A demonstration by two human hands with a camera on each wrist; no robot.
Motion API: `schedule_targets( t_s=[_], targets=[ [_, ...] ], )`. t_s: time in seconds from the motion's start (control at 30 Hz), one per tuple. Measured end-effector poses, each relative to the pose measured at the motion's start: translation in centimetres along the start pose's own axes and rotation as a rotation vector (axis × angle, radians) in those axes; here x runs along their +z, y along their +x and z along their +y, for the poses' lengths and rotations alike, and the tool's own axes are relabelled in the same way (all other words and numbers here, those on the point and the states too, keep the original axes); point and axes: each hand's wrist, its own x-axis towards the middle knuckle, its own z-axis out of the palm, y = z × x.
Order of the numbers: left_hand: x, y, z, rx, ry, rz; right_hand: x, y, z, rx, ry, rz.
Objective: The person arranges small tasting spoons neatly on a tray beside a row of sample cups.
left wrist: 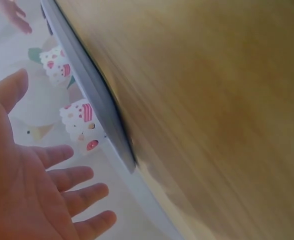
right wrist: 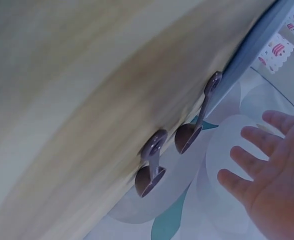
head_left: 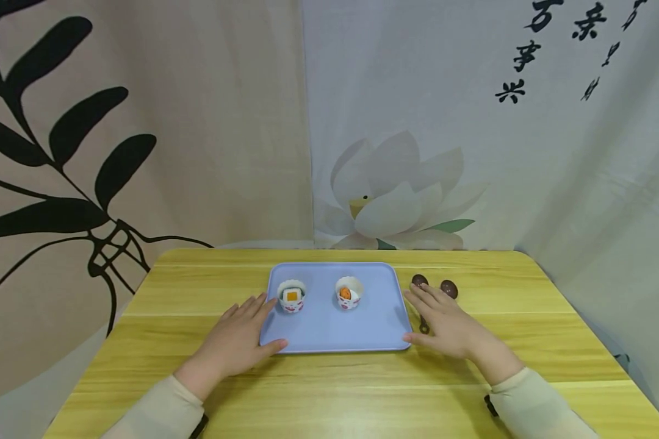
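Observation:
A blue tray (head_left: 318, 332) lies on the table, bearing two paper cupcake cups with red prints. The left cup (head_left: 291, 305) holds a white-and-yellow square piece; the right cup (head_left: 348, 300) holds an orange piece beside something white. With fingers spread, my left hand (head_left: 236, 338) hovers at the tray's left edge, its palm empty in the left wrist view. My right hand (head_left: 445, 320) is likewise spread, at the right edge and partly over two brown measuring spoons. In the right wrist view, one spoon (right wrist: 189, 135) lies nearer the tray and the other spoon (right wrist: 151, 175) farther out.
The yellow wood-grain table (head_left: 329, 396) extends around the tray on every side. Behind its far edge hangs a curtain (head_left: 241, 152) printed with leaves, a lotus and black characters.

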Motion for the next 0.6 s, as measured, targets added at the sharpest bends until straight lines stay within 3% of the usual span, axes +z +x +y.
schedule_targets(
  t_s=[0.6],
  targets=[
    [0.3,0.9,-0.3,-0.050,-0.009,-0.098,0.5,1.2,-1.2,-0.018,-0.030,-0.057]
  ],
)
